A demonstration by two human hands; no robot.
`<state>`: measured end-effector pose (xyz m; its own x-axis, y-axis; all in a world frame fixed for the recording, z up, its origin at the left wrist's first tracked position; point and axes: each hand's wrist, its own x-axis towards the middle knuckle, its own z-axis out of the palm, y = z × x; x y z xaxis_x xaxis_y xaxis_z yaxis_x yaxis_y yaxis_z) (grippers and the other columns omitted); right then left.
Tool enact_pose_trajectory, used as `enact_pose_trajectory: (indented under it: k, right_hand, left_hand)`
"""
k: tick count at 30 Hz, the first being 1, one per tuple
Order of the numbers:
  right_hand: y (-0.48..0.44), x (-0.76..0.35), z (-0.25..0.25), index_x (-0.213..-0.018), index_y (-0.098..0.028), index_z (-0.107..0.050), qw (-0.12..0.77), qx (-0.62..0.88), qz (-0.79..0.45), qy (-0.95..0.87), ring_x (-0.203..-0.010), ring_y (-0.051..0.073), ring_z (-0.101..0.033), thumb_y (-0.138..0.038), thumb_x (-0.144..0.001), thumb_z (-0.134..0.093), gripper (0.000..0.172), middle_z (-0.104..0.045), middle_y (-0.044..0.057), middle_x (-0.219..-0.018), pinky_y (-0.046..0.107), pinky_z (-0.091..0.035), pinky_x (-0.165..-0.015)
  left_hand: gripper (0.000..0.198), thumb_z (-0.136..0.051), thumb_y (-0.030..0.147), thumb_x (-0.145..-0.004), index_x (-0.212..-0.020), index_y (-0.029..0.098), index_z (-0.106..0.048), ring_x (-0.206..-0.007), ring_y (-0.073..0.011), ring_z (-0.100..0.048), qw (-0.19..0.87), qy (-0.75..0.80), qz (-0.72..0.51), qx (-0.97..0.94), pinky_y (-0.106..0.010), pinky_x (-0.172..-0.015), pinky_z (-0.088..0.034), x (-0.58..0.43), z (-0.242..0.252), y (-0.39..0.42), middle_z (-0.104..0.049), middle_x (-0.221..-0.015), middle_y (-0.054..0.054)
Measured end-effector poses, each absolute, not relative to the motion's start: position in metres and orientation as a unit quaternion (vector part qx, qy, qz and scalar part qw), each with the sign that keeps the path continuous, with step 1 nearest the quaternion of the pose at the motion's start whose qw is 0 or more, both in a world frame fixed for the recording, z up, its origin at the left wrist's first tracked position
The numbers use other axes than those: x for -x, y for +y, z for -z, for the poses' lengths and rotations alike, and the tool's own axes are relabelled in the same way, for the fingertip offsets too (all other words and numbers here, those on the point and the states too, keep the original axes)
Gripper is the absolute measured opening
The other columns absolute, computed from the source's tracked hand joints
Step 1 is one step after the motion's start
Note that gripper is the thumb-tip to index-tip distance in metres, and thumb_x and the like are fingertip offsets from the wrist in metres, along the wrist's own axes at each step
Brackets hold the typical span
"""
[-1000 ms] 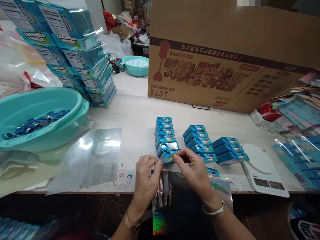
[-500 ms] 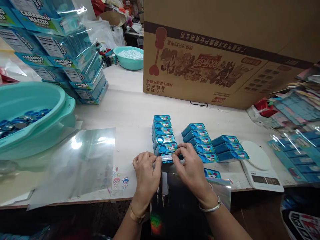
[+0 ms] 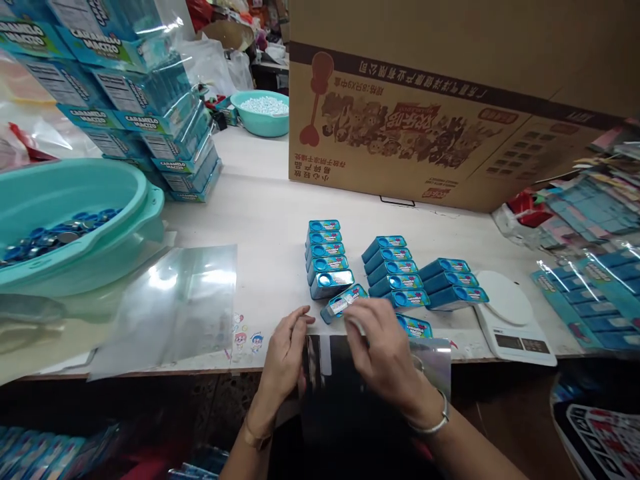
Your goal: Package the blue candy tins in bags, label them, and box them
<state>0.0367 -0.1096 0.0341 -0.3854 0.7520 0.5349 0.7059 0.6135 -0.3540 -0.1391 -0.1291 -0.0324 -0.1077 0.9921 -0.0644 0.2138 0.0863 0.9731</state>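
A small blue tin-like box (image 3: 358,292) lies askew at the near end of the left row, with a pale shiny strip (image 3: 342,305) across its top. My left hand (image 3: 285,353) rests just left of it near the table edge, fingers stretched out and holding nothing. Over the box's right side is my right hand (image 3: 383,343), its fingers curled together; their tips are partly hidden, so I cannot make out what they hold. Several similar blue boxes (image 3: 326,249) printed "Caramelo Macizo" stand behind in a row. A dark glossy sheet (image 3: 325,380) hangs at the edge below my hands.
More blue boxes (image 3: 400,267) stand in rows to the right, beside a white scale (image 3: 517,337). A large carton (image 3: 400,80) blocks the back. At left are a turquoise basin (image 3: 115,247), stacked packs (image 3: 150,123) and a clear plastic sheet (image 3: 200,293).
Both hands were on the strip at the box; now my left hand is apart from it and my right hand has curled. The box has turned askew, the strip lying on it.
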Motion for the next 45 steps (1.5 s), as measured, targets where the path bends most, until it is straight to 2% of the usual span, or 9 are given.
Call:
enact_pose_trajectory:
  k: [3,5,10,23,30,33,36,40,45]
  right_hand:
    - [-0.128,-0.034,-0.025,-0.115,-0.017,-0.060,0.293,0.374,-0.032,-0.879,-0.087,0.023,-0.059,-0.014,-0.094,-0.050,0.023,-0.066,0.010,-0.096,0.037,-0.051,-0.074]
    - [-0.130,-0.033,-0.015,-0.119,-0.015,-0.060,0.270,0.365,-0.014,-0.891,-0.086,0.024,-0.059,-0.017,-0.095,-0.051,0.026,-0.067,0.012,-0.098,0.037,-0.050,-0.073]
    - [-0.124,-0.038,0.000,-0.117,-0.013,-0.063,0.261,0.354,0.021,-0.898,-0.085,0.023,-0.059,-0.014,-0.096,-0.046,0.027,-0.067,0.012,-0.095,0.036,-0.050,-0.071]
    - [-0.132,-0.046,-0.012,-0.104,-0.019,-0.067,0.306,0.351,0.021,-0.885,-0.089,0.023,-0.059,-0.011,-0.094,-0.048,0.023,-0.068,0.010,-0.096,0.037,-0.049,-0.073]
    - [-0.139,-0.039,-0.037,-0.088,-0.018,-0.060,0.274,0.384,-0.059,-0.880,-0.081,0.021,-0.055,-0.011,-0.095,-0.044,0.018,-0.064,0.008,-0.086,0.034,-0.046,-0.069]
    - [-0.138,-0.041,-0.060,-0.084,-0.020,-0.055,0.286,0.434,-0.179,-0.835,-0.072,0.018,-0.054,-0.017,-0.097,-0.044,0.018,-0.060,0.004,-0.078,0.030,-0.044,-0.064]
    - [-0.125,-0.041,-0.073,-0.084,-0.022,-0.055,0.316,0.481,-0.299,-0.761,-0.072,0.015,-0.055,-0.024,-0.097,-0.047,0.016,-0.060,0.002,-0.078,0.027,-0.045,-0.064]
    - [-0.100,-0.034,-0.073,-0.082,-0.021,-0.056,0.353,0.511,-0.368,-0.692,-0.070,0.014,-0.053,-0.029,-0.094,-0.052,0.015,-0.058,0.000,-0.076,0.026,-0.044,-0.062]
    - [-0.077,-0.025,-0.065,-0.079,-0.020,-0.057,0.383,0.508,-0.430,-0.641,-0.069,0.014,-0.052,-0.035,-0.090,-0.059,0.019,-0.056,-0.001,-0.074,0.026,-0.045,-0.064]
  left_hand:
    - [0.044,-0.043,0.050,-0.094,-0.113,0.017,-0.066,-0.099,-0.0220,-0.063,0.535,0.543,-0.450,-0.464,-0.034,-0.090,-0.047,0.141,0.032,-0.145,-0.071,-0.103,-0.008]
    - [0.040,-0.051,0.052,-0.090,-0.094,0.017,-0.068,-0.083,-0.0196,-0.061,0.575,0.518,-0.455,-0.440,-0.030,-0.077,-0.048,0.139,0.033,-0.151,-0.069,-0.088,-0.005]
    - [0.046,-0.054,0.056,-0.085,-0.060,0.018,-0.048,-0.057,-0.0115,-0.036,0.579,0.525,-0.467,-0.413,-0.024,-0.053,-0.032,0.125,0.027,-0.157,-0.042,-0.058,0.004]
    - [0.041,-0.046,0.049,-0.087,-0.058,0.022,-0.035,-0.059,-0.0127,-0.033,0.478,0.580,-0.483,-0.449,-0.025,-0.054,-0.028,0.104,0.006,-0.160,-0.034,-0.058,0.004]
    - [0.039,-0.045,0.046,-0.089,-0.060,0.020,-0.048,-0.059,-0.0139,-0.042,0.455,0.613,-0.442,-0.472,-0.025,-0.056,-0.033,0.113,0.027,-0.152,-0.044,-0.057,0.003]
    - [0.029,-0.055,0.043,-0.086,-0.095,0.017,-0.064,-0.076,-0.0192,-0.058,0.409,0.648,-0.460,-0.449,-0.029,-0.068,-0.045,0.124,0.038,-0.147,-0.065,-0.085,-0.005]
    - [0.047,-0.057,0.043,-0.088,-0.129,0.019,-0.054,-0.115,-0.0247,-0.056,0.314,0.650,-0.544,-0.428,-0.040,-0.095,-0.046,0.134,0.034,-0.146,-0.058,-0.128,-0.014]
    - [0.057,-0.033,0.063,-0.095,-0.115,0.022,-0.066,-0.128,-0.0269,-0.050,0.374,0.537,-0.561,-0.507,-0.046,-0.109,-0.038,0.142,0.011,-0.144,-0.059,-0.129,-0.013]
    - [0.054,-0.051,0.071,-0.083,-0.097,0.022,-0.069,-0.131,-0.0328,-0.047,0.422,0.534,-0.526,-0.509,-0.050,-0.108,-0.039,0.140,-0.002,-0.125,-0.067,-0.116,-0.013]
